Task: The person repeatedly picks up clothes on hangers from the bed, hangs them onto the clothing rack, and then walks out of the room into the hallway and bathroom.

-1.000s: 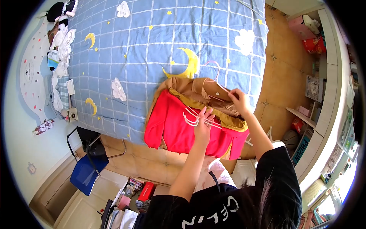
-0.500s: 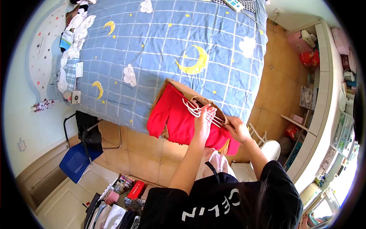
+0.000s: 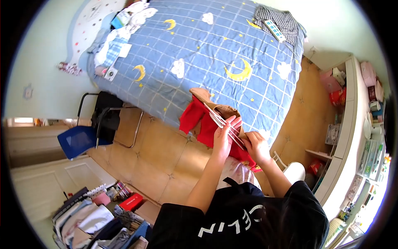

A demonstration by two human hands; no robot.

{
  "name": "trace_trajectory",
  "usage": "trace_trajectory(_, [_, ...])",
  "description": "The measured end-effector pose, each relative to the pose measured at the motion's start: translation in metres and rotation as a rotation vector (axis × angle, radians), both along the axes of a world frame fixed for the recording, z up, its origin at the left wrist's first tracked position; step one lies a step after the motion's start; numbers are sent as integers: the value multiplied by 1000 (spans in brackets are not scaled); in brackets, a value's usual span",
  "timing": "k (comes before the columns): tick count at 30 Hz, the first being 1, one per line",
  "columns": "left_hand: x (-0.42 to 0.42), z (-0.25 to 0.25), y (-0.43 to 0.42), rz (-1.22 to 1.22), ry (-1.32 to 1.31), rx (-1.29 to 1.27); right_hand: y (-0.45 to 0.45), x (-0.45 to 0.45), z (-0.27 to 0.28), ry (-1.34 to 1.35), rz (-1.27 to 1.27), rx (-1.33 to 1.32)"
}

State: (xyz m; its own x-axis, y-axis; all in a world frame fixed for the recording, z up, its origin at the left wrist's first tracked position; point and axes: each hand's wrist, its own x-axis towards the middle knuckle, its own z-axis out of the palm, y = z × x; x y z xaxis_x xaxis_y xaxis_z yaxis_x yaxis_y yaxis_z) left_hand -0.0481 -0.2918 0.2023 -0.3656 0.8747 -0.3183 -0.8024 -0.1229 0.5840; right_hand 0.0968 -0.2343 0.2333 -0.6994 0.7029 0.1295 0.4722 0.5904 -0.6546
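My left hand (image 3: 224, 139) is closed around several thin white clothes hangers (image 3: 214, 116), which slant across its fingers. Close beside it, my right hand (image 3: 258, 146) pinches the tan edge of a red and tan garment (image 3: 207, 132). The garment hangs bunched in front of my body, at the near edge of the bed. Its tan part (image 3: 200, 94) sticks up at the far end, while red cloth hangs below the hangers. The hangers' far ends lie against the cloth, and my hands hide part of them.
The bed has a blue checked cover (image 3: 199, 66). A checked cloth (image 3: 277, 18) and a power strip (image 3: 275, 31) lie at its far right. A blue and black chair (image 3: 78, 139) stands left. Shelves (image 3: 346, 112) line the right wall. Piled clothes (image 3: 89, 222) are at the lower left.
The garment, spread over the bed edge before, is now gathered narrower and drawn toward my body. My view has turned, showing more floor at left. Both hands keep their hold.
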Motion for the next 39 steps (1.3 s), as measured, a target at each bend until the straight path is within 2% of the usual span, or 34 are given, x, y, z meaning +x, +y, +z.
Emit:
trace_trajectory(3, [-7,43,-60,83,75,88,-45,-15,41,64,106,120])
trace_trajectory(7, [-9,95,-162,223,187,199,-130,-30,102,80,222,108])
trace_trajectory(10, [-5,129,-239,343,188,178,-193,-38,124,176,303,100])
trace_trajectory(12, [-1,141,-288,416,148,283,-224,-44,137,224,368,92])
trace_trajectory(18, [15,180,-403,679,207,392,-309,-76,172,275,662,77])
trace_trajectory(23, [22,209,-476,943,323,447,-374,-123,206,346,989,164])
trace_trajectory(26, [26,219,-514,1101,384,675,-413,-149,214,368,1179,129])
trace_trajectory(27, [27,223,-526,1171,406,682,-426,-157,219,366,1240,107])
trace_trajectory(33, [38,237,-586,1581,587,652,-489,-197,230,356,1603,-34])
trace_trajectory(39, [67,242,-615,2013,701,480,-553,-209,223,447,1950,-120])
